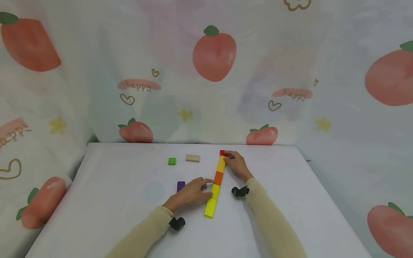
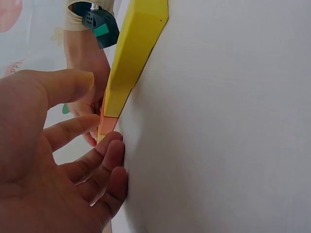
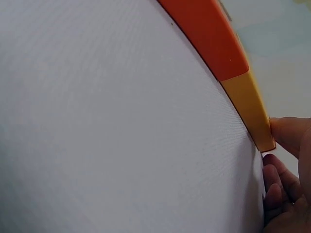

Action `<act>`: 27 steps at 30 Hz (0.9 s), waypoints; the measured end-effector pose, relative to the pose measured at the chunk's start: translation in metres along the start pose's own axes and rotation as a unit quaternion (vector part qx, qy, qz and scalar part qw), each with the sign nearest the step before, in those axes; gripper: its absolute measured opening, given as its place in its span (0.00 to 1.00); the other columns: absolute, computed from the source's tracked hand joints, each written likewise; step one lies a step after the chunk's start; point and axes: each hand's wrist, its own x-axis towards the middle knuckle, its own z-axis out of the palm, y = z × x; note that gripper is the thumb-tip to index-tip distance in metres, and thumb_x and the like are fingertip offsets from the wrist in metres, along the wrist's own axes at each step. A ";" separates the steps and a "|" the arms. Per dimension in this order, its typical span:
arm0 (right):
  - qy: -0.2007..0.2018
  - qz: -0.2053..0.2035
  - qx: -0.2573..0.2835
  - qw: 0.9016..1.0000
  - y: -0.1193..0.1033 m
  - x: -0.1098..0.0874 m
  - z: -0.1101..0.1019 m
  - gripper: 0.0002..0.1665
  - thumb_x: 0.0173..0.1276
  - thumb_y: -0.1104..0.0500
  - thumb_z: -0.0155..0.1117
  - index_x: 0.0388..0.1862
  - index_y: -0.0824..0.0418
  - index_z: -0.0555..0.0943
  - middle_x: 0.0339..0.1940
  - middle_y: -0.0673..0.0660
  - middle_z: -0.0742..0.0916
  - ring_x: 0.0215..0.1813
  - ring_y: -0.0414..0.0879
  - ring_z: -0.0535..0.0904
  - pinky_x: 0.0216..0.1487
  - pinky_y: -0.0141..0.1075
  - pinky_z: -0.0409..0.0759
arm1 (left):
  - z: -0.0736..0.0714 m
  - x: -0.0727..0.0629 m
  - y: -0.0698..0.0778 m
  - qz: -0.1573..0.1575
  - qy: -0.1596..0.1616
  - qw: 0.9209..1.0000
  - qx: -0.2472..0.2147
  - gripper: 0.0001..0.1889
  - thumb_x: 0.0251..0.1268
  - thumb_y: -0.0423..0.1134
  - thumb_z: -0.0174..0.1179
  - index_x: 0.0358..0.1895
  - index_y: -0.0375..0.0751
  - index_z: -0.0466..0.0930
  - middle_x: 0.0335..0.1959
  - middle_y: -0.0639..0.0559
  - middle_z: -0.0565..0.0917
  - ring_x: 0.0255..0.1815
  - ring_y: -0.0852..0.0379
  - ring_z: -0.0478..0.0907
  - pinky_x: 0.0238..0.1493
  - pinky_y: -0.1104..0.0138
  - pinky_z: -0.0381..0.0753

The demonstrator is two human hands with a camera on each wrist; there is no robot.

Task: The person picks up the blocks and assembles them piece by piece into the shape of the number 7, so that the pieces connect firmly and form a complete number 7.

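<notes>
A straight row of blocks lies on the table: a near yellow block (image 1: 210,209), a second yellow block (image 1: 215,191), an orange block (image 1: 218,177) and an amber block (image 1: 221,164). At the far end sits a red block (image 1: 222,152), partly hidden by fingers. My right hand (image 1: 237,165) has curled fingers at the red block; its thumb (image 3: 286,132) touches the amber block's far end in the right wrist view. To the row's left, my left hand (image 1: 192,191) has loosely bent, spread fingers (image 2: 73,128), with the index fingertip by the orange block.
Left of the row, a green block (image 1: 172,161) and a plain wooden block (image 1: 193,158) lie towards the back. Behind the left hand, a purple block (image 1: 181,186) is partly covered. A patterned cloth wall (image 1: 206,107) stands behind the white table (image 1: 113,186).
</notes>
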 end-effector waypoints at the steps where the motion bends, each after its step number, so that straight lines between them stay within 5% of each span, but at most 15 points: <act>1: 0.000 -0.001 0.000 1.000 0.001 0.001 0.000 0.25 0.74 0.50 0.57 0.69 0.49 0.73 0.67 0.58 0.75 0.66 0.56 0.69 0.69 0.52 0.70 | -0.001 0.000 0.000 0.004 0.003 1.000 -0.002 0.26 0.64 0.53 0.63 0.66 0.59 0.74 0.46 0.56 0.78 0.45 0.59 0.73 0.52 0.60 0.80; 10: -0.004 0.013 0.011 1.000 0.003 0.002 0.000 0.24 0.75 0.50 0.56 0.69 0.47 0.73 0.67 0.58 0.74 0.67 0.57 0.68 0.71 0.53 0.68 | -0.011 -0.003 -0.002 0.022 0.031 0.999 -0.019 0.14 0.67 0.48 0.61 0.52 0.51 0.81 0.42 0.56 0.81 0.41 0.60 0.75 0.45 0.66 0.80; 27: -0.001 -0.003 0.001 1.000 0.005 0.005 -0.001 0.25 0.75 0.50 0.57 0.69 0.49 0.73 0.66 0.57 0.75 0.65 0.56 0.70 0.69 0.52 0.70 | -0.036 -0.005 -0.017 0.051 0.117 0.992 -0.017 0.14 0.68 0.44 0.61 0.53 0.45 0.81 0.44 0.53 0.83 0.45 0.57 0.79 0.48 0.61 0.79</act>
